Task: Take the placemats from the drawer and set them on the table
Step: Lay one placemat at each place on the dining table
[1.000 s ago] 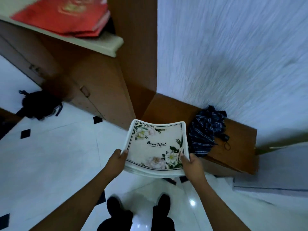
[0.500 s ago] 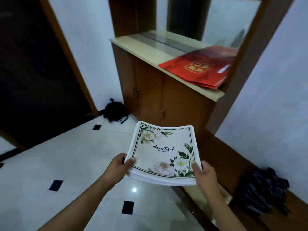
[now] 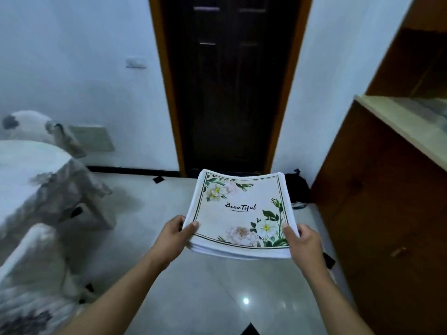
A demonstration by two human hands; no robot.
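Observation:
A stack of white placemats with a floral print and the word "Beautiful" is held flat in front of me above the floor. My left hand grips the stack's near left corner, thumb on top. My right hand grips the near right corner the same way. A table under a pale patterned cloth stands at the left edge, apart from the stack.
A dark wooden door in an orange-brown frame is straight ahead. A brown wooden cabinet with a light top fills the right side. A dark bag lies on the white tiled floor by the door. Cloth-covered chairs stand by the table.
The view has swung left: the cabinet with red folders and the striped cloth slid out to the right, the door and table came into sight. Both hands keep the same hold on the stack.

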